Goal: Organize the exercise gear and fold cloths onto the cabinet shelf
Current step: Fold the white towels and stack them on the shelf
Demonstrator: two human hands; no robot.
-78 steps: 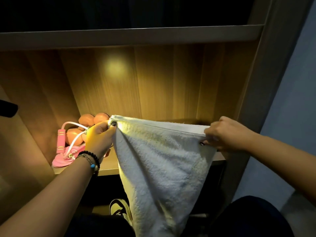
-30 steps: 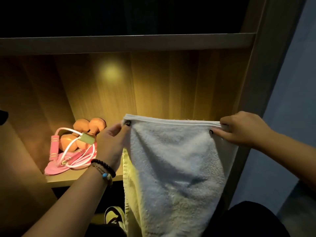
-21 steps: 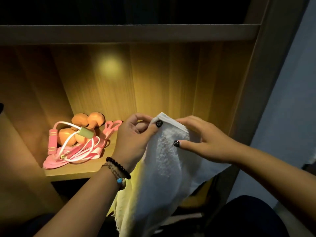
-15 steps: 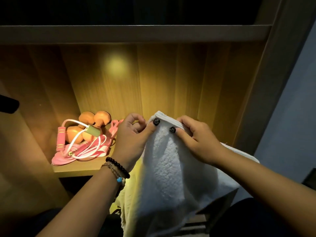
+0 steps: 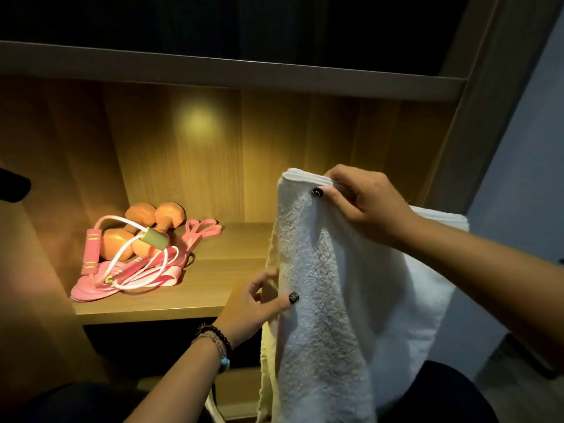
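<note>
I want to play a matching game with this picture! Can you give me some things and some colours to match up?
Things:
1. towel
2. dumbbells
3. resistance band
4. bead bracelet

Colours:
A. black
B. pink
C. white
D. orange

Pairs: 1-C, 2-D, 3-B, 4-A

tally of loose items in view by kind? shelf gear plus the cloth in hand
Orange dumbbells: 2
Pink-handled jump rope: 1
Pink resistance band: 1
White towel: 1, pinched by the right hand at the top and the left hand at its edge
Total: 5
</note>
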